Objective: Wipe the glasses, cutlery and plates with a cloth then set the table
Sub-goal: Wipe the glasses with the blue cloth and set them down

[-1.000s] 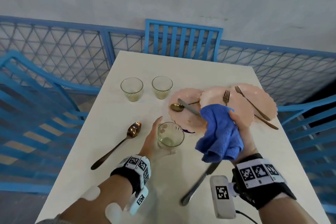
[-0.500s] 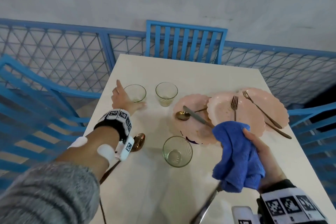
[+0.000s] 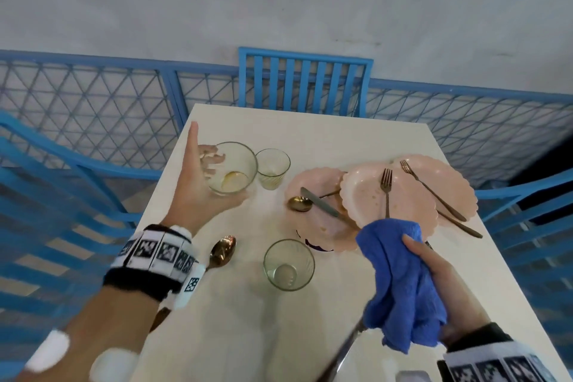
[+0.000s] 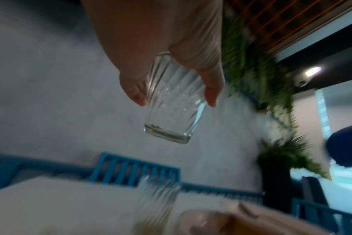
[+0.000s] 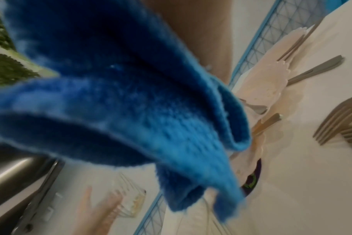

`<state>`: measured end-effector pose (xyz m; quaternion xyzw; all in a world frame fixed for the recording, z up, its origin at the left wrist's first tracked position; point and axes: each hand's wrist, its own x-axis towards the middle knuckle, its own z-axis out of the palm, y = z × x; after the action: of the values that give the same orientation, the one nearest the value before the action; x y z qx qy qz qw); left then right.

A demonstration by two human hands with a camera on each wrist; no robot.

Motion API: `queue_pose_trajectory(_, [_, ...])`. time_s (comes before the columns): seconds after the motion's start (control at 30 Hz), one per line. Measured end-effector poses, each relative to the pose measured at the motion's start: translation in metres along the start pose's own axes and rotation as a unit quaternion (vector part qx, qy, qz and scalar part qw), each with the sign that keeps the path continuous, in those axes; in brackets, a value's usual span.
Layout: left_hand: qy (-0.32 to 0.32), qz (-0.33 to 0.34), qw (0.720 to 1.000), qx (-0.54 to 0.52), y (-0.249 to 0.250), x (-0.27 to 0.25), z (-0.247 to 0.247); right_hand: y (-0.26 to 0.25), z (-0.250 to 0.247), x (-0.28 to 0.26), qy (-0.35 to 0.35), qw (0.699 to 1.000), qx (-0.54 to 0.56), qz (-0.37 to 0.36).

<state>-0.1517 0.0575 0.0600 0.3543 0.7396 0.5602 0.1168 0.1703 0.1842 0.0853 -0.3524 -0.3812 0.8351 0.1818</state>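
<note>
My left hand (image 3: pixel 201 189) grips a clear ribbed glass (image 3: pixel 232 168), lifted off the table and tilted with its mouth toward me; the left wrist view shows the glass (image 4: pixel 172 101) between thumb and fingers. My right hand (image 3: pixel 440 282) holds a bunched blue cloth (image 3: pixel 400 282) above the table's near right part; the cloth (image 5: pixel 131 111) fills the right wrist view. A second glass (image 3: pixel 273 168) stands at the back and a third glass (image 3: pixel 289 264) in the middle. Three pink scalloped plates (image 3: pixel 366 198) overlap at the right, carrying two forks (image 3: pixel 386 192), a knife (image 3: pixel 322 206) and a gold spoon (image 3: pixel 300 203).
The white table (image 3: pixel 310 139) has a copper spoon (image 3: pixel 221 252) near my left wrist and a knife (image 3: pixel 341 353) at the near edge under the cloth. Blue chairs (image 3: pixel 305 80) stand at the far end and both sides, with a blue mesh railing (image 3: pixel 93 108) behind.
My left hand let go of the middle glass, reached to the back left glass, and has lifted and tilted it. The right hand with the cloth drew slightly nearer to me.
</note>
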Motion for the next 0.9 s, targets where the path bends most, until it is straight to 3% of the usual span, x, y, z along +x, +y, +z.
queue_pose_trajectory(0.1, [-0.073,0.06,0.993,-0.068,0.054,-0.053,0.004,-0.001,0.019,-0.006,0.035,0.998,-0.03,-0.035])
queue_pose_trajectory(0.2, [-0.122,0.024,0.977,-0.172,0.085,-0.102,0.044,0.009,0.045,-0.016,0.043,0.989,-0.12,-0.079])
queue_pose_trajectory(0.33, [-0.125,-0.008,0.953,-0.277,0.11,-0.151,0.106,0.024,0.042,-0.036,0.022,0.996,-0.073,-0.039])
queue_pose_trajectory(0.47, [-0.201,0.026,0.955,-0.216,0.122,-0.172,0.124,-0.002,0.004,-0.058,-0.023,0.998,-0.056,-0.03])
queue_pose_trajectory(0.57, [-0.253,0.077,0.952,-0.154,0.128,-0.176,0.128,-0.022,-0.01,-0.073,-0.081,0.991,-0.107,-0.022])
queue_pose_trajectory(0.63, [-0.291,0.075,0.943,-0.14,0.134,-0.175,0.133,-0.021,-0.019,-0.071,-0.03,0.977,-0.201,-0.069])
queue_pose_trajectory(0.7, [-0.273,0.028,0.945,-0.175,0.137,-0.178,0.14,-0.017,-0.027,-0.066,0.025,0.952,-0.275,-0.135])
queue_pose_trajectory(0.77, [-0.162,-0.104,0.941,-0.279,0.136,-0.186,0.15,-0.013,-0.031,-0.063,0.05,0.921,-0.337,-0.19])
queue_pose_trajectory(0.83, [-0.13,-0.273,0.867,-0.395,0.132,-0.195,0.161,-0.009,-0.032,-0.062,0.063,0.878,-0.409,-0.241])
queue_pose_trajectory(0.9, [-0.152,-0.377,0.791,-0.458,0.124,-0.201,0.167,-0.005,-0.029,-0.063,0.046,0.816,-0.505,-0.278])
